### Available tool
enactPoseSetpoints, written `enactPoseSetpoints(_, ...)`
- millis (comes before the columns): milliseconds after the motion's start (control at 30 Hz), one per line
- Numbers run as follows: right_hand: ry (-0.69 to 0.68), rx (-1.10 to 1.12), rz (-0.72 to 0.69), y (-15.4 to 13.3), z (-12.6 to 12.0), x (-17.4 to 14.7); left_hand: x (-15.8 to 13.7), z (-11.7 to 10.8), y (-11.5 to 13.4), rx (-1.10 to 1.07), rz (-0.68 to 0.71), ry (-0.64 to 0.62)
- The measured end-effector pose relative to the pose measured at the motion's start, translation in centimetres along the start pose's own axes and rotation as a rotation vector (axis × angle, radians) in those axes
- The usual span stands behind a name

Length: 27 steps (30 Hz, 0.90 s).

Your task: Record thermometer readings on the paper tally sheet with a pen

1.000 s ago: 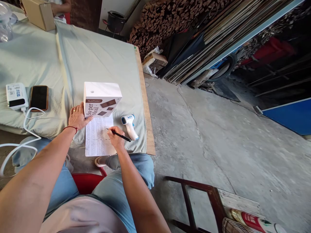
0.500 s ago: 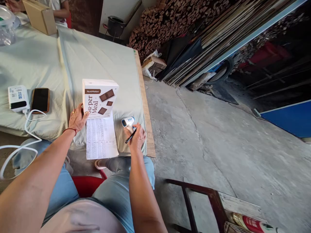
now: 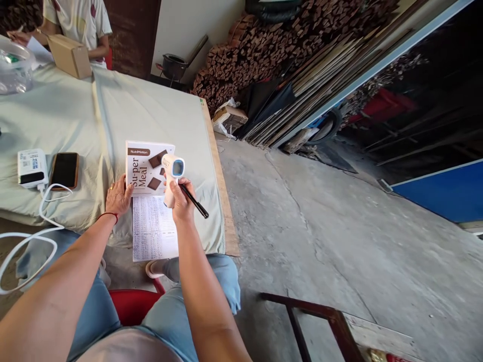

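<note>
My left hand (image 3: 119, 195) holds the lower left edge of a white "Su-per Meal" box (image 3: 141, 187), thumb against its front. The box, printed with brown chocolate squares, stands on a sheet of paper (image 3: 151, 229) covered in handwriting. In my right hand (image 3: 182, 202) is a white and blue infrared thermometer (image 3: 169, 193), raised in front of the box's right side with its small screen facing me. A black pen (image 3: 196, 202) is tucked between the same hand's fingers, pointing down to the right. The thermometer hides part of the box's printed front.
On the cloth-covered table (image 3: 158, 108) lie a phone (image 3: 65, 170) and a white device (image 3: 32, 168) with a white cable (image 3: 49, 206). A cardboard box (image 3: 70, 55) and clear plastic tub (image 3: 15, 68) stand near another person (image 3: 81, 22). A wooden frame (image 3: 302, 307) stands on the floor, right.
My right hand has lifted the thermometer off the table and moved it up and left, before the box. The pen stays in that hand. My left hand keeps its place at the box.
</note>
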State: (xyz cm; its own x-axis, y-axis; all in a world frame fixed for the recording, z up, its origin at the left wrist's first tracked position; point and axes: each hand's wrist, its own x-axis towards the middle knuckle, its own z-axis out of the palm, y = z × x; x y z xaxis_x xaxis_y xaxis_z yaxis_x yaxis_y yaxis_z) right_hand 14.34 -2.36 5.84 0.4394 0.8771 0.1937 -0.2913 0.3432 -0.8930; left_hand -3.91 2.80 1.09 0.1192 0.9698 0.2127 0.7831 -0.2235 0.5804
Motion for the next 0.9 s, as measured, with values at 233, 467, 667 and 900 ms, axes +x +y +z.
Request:
enactPoseSetpoints(233,0.083,-0.005,-0.011,1.7,2.1,0.8,0.1,0.2,-0.2,0.036,-0.013,-0.013)
enactPoseSetpoints(467,0.088,0.029,0.017,1.0,2.6,1.0,0.0,0.0,-0.1,0.041,0.006,-0.023)
enactPoseSetpoints(667,0.053,0.126,0.086,0.0,2.9,0.2,0.1,0.0,-0.1,0.072,0.0,-0.024)
enactPoseSetpoints(900,0.005,0.158,0.156,-0.5,2.8,-0.9,0.2,0.0,-0.1,0.092,0.017,-0.022)
